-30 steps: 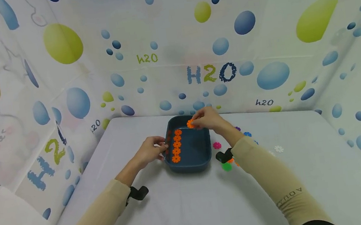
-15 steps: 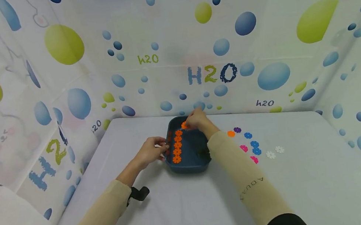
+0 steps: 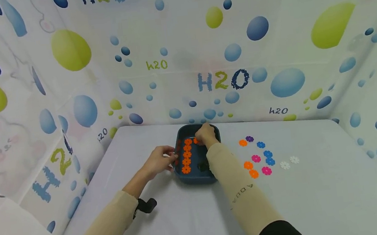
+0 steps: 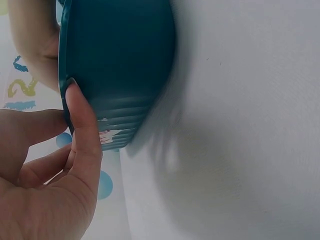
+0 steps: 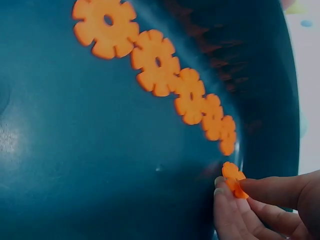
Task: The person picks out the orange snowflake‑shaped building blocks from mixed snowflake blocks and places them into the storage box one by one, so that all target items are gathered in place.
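Starting on the left: the left hand (image 3: 156, 160) is gripping the near-left rim of the dark teal tray (image 3: 212, 171), thumb (image 4: 82, 120) pressing on the ribbed outer wall and the other fingers curling by the edge. The tray is sitting on the white table (image 3: 193, 217), toward the back near the bubble-print curtain (image 3: 229, 50). Inside it, a row of orange flower discs (image 3: 186, 155) is lying along the left side, each one touching the next. Moving right, the right hand (image 3: 206, 135) is reaching into the far end of the tray and pinching one more orange disc (image 5: 233, 179) between its fingertips (image 5: 257, 186), holding it just beyond the last disc of the row. Further right, loose flower discs (image 3: 262, 155) in orange, purple, blue, pink and white are lying scattered on the table, well apart from the tray.
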Demonstrator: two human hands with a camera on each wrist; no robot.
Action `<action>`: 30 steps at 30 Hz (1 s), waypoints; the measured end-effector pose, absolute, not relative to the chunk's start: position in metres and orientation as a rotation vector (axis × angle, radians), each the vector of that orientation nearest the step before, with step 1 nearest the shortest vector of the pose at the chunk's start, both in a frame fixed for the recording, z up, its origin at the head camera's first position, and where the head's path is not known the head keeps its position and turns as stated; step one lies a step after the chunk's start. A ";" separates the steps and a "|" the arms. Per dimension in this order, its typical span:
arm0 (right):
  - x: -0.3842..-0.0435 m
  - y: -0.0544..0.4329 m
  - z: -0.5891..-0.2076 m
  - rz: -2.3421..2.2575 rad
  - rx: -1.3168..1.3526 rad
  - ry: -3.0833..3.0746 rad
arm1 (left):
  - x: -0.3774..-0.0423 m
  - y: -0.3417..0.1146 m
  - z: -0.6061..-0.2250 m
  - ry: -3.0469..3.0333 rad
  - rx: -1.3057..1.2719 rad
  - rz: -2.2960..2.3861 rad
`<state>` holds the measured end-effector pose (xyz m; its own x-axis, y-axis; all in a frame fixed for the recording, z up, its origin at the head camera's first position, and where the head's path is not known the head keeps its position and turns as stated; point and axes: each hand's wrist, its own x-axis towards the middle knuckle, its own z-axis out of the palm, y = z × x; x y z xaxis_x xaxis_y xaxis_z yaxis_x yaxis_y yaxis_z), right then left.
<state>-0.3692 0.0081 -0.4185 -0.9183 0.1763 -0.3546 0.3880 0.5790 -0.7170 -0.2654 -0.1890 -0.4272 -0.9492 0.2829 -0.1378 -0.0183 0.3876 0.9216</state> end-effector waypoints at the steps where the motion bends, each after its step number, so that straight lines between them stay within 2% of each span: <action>1: -0.369 0.007 -0.420 -1.226 0.467 2.581 | -0.264 -0.189 -0.428 2.378 0.229 1.581; 17: -0.358 0.003 -0.423 -1.022 0.350 2.812 | -0.262 -0.189 -0.427 2.413 0.247 1.560; 30: -0.372 0.007 -0.435 -1.091 0.413 2.750 | -0.262 -0.188 -0.427 2.418 0.253 1.556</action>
<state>-0.3719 0.0074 -0.4355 -0.9500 0.1969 -0.2423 0.3095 0.6967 -0.6471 -0.2623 -0.1882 -0.4268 -0.9525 0.2805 -0.1189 0.0081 0.4133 0.9106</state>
